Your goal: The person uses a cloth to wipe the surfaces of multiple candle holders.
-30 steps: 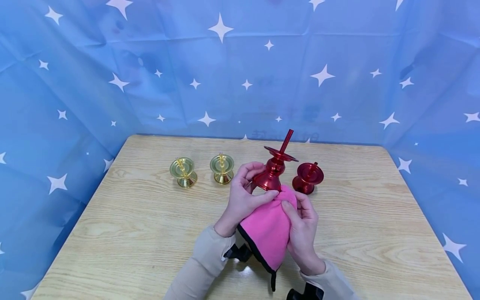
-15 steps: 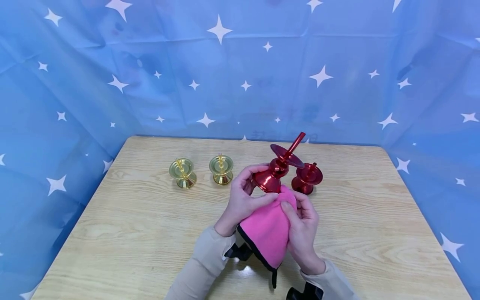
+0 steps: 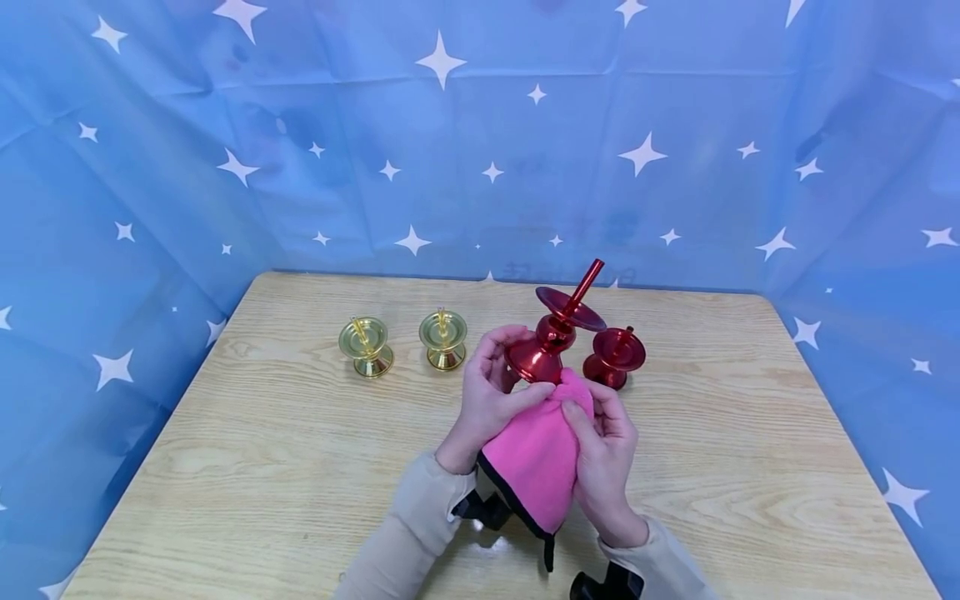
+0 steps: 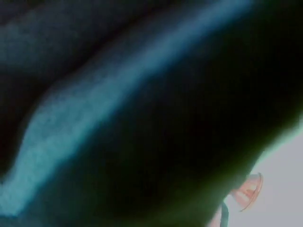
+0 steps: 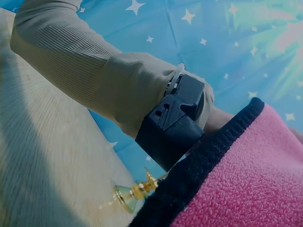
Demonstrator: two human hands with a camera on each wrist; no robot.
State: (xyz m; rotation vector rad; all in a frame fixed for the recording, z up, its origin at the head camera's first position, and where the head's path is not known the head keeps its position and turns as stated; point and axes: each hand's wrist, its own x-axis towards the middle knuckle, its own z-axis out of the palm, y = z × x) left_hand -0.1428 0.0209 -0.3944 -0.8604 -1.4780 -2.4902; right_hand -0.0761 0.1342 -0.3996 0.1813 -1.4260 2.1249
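Observation:
In the head view a shiny red candlestick [image 3: 553,337] is held above the table, its spike tilted to the upper right. My left hand [image 3: 491,392] grips it by the flared base, thumb at the lower rim. A pink cloth [image 3: 536,467] with black edging hangs below the base, and its bunched top touches the rim. My right hand [image 3: 606,446] pinches this cloth between thumb and fingers. Close in the right wrist view, the fuzzy cloth [image 5: 255,179] hides the right hand. Dark, blurred material fills most of the left wrist view.
A second red candlestick [image 3: 615,357] stands upright on the wooden table [image 3: 750,433], just right of the held one. Two gold candlesticks, one left [image 3: 365,343] and one nearer the middle [image 3: 443,337], stand toward the back. Behind the table hangs a blue star-patterned curtain [image 3: 337,125].
The red candlestick has tipped further to the right than a second ago, then risen back slightly. Both hands keep their hold and have barely moved.

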